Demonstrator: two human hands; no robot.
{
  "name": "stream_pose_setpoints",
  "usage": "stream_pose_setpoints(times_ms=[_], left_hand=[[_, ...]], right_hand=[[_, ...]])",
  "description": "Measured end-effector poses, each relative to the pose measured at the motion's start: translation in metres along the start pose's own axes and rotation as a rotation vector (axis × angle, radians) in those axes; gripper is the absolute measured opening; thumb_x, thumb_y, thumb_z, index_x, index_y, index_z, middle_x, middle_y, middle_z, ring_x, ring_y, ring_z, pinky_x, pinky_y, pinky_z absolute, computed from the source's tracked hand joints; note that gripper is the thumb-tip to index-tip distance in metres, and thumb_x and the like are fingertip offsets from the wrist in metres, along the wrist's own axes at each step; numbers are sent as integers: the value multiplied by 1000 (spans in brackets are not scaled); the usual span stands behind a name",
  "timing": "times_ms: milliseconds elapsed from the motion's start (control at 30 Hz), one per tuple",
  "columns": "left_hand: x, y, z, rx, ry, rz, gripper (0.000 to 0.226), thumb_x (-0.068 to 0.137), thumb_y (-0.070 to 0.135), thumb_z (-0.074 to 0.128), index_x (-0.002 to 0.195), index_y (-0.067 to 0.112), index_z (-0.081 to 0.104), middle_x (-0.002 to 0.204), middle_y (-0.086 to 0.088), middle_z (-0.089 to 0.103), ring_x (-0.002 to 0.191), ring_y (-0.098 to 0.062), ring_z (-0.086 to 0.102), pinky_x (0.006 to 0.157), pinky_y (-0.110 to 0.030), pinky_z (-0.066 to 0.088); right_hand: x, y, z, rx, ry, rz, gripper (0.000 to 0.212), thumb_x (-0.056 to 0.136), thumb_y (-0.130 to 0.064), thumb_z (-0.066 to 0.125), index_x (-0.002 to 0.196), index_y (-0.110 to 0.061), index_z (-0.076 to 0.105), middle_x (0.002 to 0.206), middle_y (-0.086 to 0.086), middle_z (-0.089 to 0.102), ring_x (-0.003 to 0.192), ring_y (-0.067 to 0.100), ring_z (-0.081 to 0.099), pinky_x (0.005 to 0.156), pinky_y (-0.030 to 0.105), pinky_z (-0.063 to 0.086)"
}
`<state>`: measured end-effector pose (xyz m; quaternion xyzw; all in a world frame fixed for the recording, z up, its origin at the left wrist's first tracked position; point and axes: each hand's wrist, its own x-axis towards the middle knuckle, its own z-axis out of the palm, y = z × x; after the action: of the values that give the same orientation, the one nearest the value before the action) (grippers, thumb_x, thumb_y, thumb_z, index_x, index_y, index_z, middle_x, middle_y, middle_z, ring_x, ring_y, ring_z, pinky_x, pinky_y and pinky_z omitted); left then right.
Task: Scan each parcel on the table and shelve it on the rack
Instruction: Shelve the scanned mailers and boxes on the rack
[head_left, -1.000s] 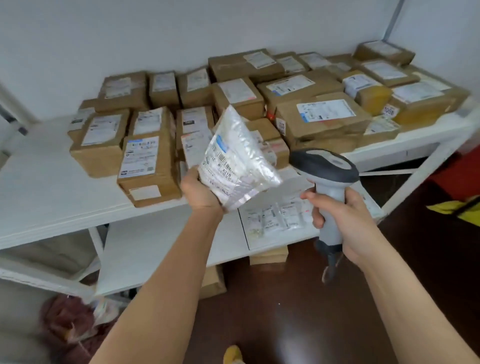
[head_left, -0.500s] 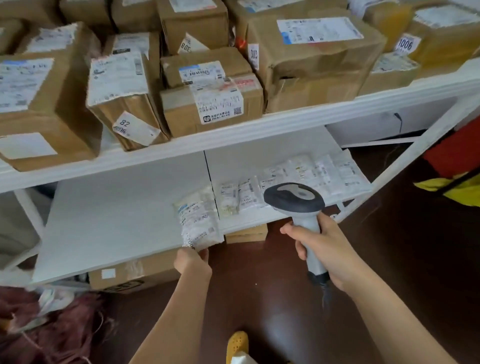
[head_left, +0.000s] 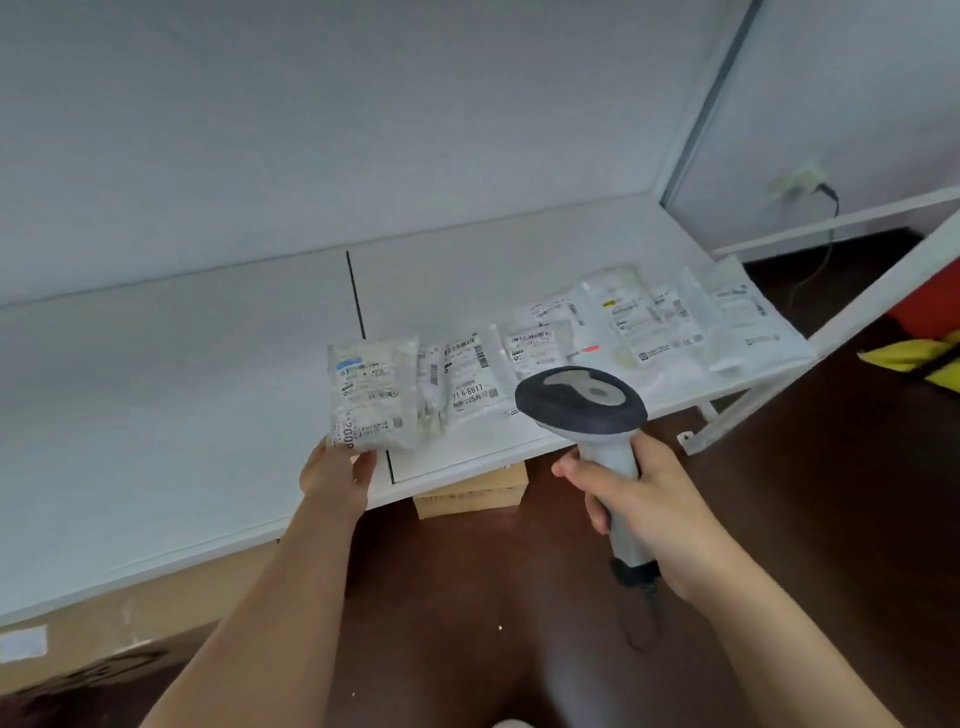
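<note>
The left hand (head_left: 335, 475) pinches a plastic parcel (head_left: 374, 395) near the shelf's (head_left: 171, 415) front edge, where, released early, it could slip off.

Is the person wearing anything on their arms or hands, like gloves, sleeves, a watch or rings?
Nothing that shows. Both forearms are bare from the bottom edge of the picture up to the wrists, with no sleeve in view. The left hand and the right hand have no gloves, and no watch, wristband or ring can be seen. Any sleeves would end higher up, out of view.
</note>
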<state>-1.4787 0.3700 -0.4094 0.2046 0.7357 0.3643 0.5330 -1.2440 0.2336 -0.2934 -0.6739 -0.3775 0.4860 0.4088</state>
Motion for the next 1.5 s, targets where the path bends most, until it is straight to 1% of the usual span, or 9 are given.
stream_pose_setpoints(times_ms=[67, 167, 233, 300, 433, 533, 767, 1000, 1500], left_hand=[[6, 0, 6, 489, 95, 138, 48, 108, 34, 29, 151, 13, 32, 152, -6, 41, 144, -22, 31, 117, -26, 18], [-2, 5, 8, 701, 90, 138, 55, 106, 40, 32, 154, 16, 20, 151, -1, 40, 142, -19, 34, 121, -31, 10], [-22, 21, 11, 506, 32, 11, 53, 105, 34, 39, 153, 15, 26, 155, -2, 35, 143, -18, 33, 115, -28, 25], [-52, 45, 18, 22, -69, -228, 47, 104, 15, 42, 150, 6, 34, 155, -10, 36, 140, -23, 39, 83, -27, 49], [-147, 86, 50, 113, -313, -312, 44, 100, 6, 48, 143, -1, 43, 119, -17, 56, 83, -21, 56, 61, -28, 49], [-221, 118, 98, 194, -479, -344, 35, 99, 8, 53, 133, 0, 53, 95, -10, 59, 76, -23, 58, 51, -26, 55], [-421, 192, 261, 454, -927, -175, 26, 100, 15, 54, 125, 9, 57, 118, -11, 63, 103, -26, 64, 92, -35, 53], [-577, 190, 437, 581, -1262, -75, 25, 101, 13, 50, 124, 9, 57, 110, -9, 65, 96, -24, 63, 80, -31, 52], [-761, 149, 756, 722, -1279, -100, 25, 101, 6, 44, 122, 5, 58, 96, -8, 64, 94, -24, 59, 87, -34, 46]], right_hand=[[4, 4, -8, 5, 24, 3, 18, 90, -9, 68, 97, 6, 61, 48, 1, 49, 44, 12, 44, 46, 18, 39], [0, -7, -20, 29, 55, 34, 19, 90, -8, 67, 99, 7, 60, 49, 0, 50, 43, 12, 44, 46, 19, 38], [-8, -25, -31, 32, 70, 59, 19, 90, -7, 67, 100, 8, 60, 51, 5, 50, 44, 13, 44, 47, 19, 39], [-20, -48, -47, 43, 86, 90, 20, 90, -8, 67, 100, 8, 59, 51, 7, 49, 44, 14, 44, 47, 19, 39], [-60, -108, -91, 113, 146, 162, 20, 91, -10, 67, 101, 5, 60, 52, 4, 50, 44, 14, 46, 47, 19, 41], [-94, -157, -137, 162, 236, 190, 21, 91, -12, 68, 102, 5, 60, 52, 7, 51, 45, 16, 46, 47, 21, 41], [-168, -232, -285, 252, 556, 133, 14, 92, -13, 66, 101, -3, 62, 53, 6, 54, 46, 14, 48, 47, 19, 41], [-198, -228, -460, 380, 874, 50, 14, 92, -11, 65, 104, -3, 62, 71, 15, 67, 43, 12, 48, 46, 22, 40], [-216, -201, -774, 405, 1133, 66, 14, 96, -18, 61, 103, -6, 63, 52, -9, 61, 45, 9, 49, 47, 16, 43]])
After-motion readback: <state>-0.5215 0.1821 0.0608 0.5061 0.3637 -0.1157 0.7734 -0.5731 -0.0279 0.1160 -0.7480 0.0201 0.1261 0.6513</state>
